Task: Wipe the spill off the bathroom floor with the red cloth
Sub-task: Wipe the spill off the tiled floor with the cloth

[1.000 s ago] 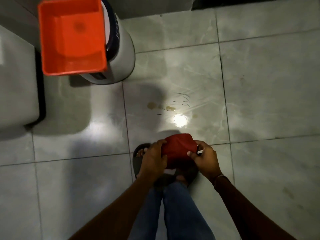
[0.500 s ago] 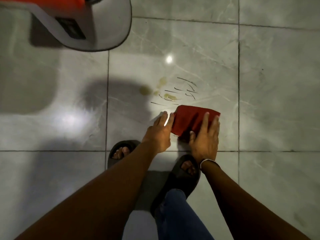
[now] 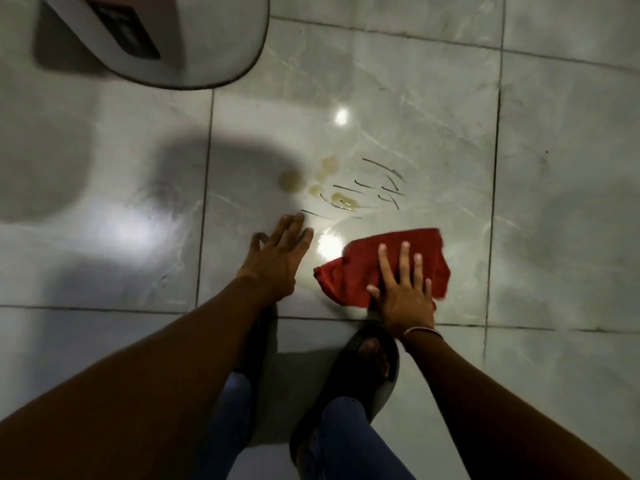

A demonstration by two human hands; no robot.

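Note:
The red cloth (image 3: 360, 268) lies spread flat on the grey tiled floor (image 3: 398, 81). My right hand (image 3: 403, 289) presses down on it, palm flat and fingers apart. My left hand (image 3: 278, 254) rests beside the cloth on the bare tile, fingers spread, holding nothing. The spill (image 3: 294, 180) is a group of yellowish blotches just beyond both hands, with several thin dark streaks (image 3: 384, 187) to its right. The cloth sits a short way in front of the spill and does not touch it.
A white bin base (image 3: 214, 39) stands at the top left. My feet in dark sandals (image 3: 367, 368) are planted just behind the hands. Bright light reflections (image 3: 341, 116) gleam on the glossy tiles.
I have crouched lower toward the floor. The cloth went from held in both hands to spread on the tile; my left hand let go of it and rests on the floor.

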